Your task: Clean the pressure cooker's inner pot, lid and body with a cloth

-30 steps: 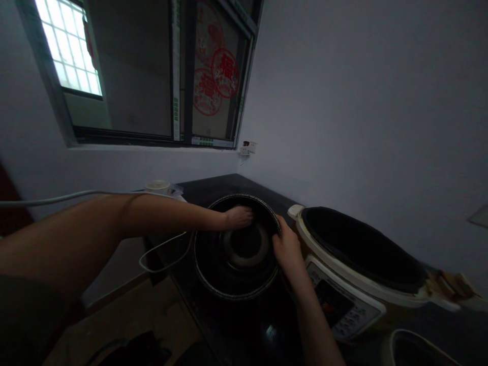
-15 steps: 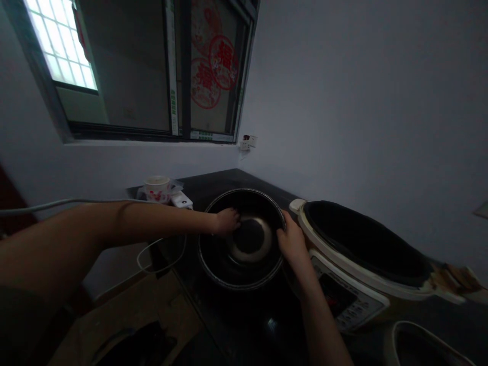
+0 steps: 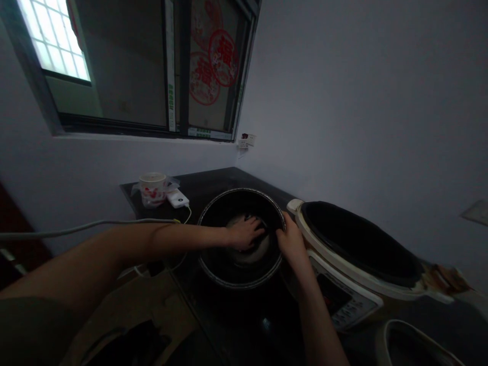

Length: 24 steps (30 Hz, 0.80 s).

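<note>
A round black pot (image 3: 213,272) with a worn, lighter rim sits on the dark countertop. My left hand (image 3: 246,233) is down inside it, fingers spread over the pale patch at the bottom; whether the fingertips touch the bottom I cannot tell. On the pot's right side my right hand (image 3: 292,236) is closed on the rim, thumb over the inner edge. Right beside that hand stands a large white electric cooker (image 3: 346,295), lid off, its opening dark inside.
A cup in a plastic bag (image 3: 152,190) and a white power bank (image 3: 178,198) with a cable stand at the back left. A pale cable (image 3: 95,223) runs past my left arm. Another open container (image 3: 385,335) is at lower right. Wall sockets (image 3: 244,142) are in the corner.
My left hand has moved right, from near the pot's left inner wall to over its middle, and its fingers have spread. My right hand keeps its hold on the rim.
</note>
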Motion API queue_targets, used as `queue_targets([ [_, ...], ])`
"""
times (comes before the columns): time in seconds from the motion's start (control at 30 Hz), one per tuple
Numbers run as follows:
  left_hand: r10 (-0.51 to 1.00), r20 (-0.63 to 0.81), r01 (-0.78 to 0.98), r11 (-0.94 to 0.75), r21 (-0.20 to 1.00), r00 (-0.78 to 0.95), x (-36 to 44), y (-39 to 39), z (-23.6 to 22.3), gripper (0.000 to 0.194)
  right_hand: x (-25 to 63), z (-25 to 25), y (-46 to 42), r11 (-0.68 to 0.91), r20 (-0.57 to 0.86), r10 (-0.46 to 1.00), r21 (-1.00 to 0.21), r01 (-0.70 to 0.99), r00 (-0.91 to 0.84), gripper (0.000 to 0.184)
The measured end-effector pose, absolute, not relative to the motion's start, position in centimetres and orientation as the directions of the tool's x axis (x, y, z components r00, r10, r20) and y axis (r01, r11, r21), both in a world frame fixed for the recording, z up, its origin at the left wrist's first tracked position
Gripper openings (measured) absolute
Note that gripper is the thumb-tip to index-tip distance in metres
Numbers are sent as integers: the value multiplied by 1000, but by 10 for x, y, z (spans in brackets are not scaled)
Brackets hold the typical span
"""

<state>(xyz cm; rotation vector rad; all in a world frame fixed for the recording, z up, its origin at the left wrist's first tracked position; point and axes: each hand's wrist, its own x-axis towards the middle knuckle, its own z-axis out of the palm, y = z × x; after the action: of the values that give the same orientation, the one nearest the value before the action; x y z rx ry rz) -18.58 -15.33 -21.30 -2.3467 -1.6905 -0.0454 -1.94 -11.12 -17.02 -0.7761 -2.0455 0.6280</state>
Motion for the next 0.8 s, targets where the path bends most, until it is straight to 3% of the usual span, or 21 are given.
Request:
queue_targets([
  [0.17, 832, 37, 824, -541, -167, 554, -166, -174, -222, 51, -19, -171, -107, 685, 529, 707, -676, 271, -469, 57],
  [0.27, 800, -19, 791, -596, -138, 599, -167, -185, -223, 51, -20, -171, -109, 687, 530, 701, -681, 254, -477, 59],
  [0.5, 827, -41, 815, -560, -145, 561, -183, -202, -226, 47, -20, -170, -110, 687, 526, 696, -687, 237, -489, 57],
  [0.8, 941, -29, 915, -336, -222, 338, -191, -197, -229, 54, -20, -169, -111, 662, 497, 719, -703, 260, -485, 56],
])
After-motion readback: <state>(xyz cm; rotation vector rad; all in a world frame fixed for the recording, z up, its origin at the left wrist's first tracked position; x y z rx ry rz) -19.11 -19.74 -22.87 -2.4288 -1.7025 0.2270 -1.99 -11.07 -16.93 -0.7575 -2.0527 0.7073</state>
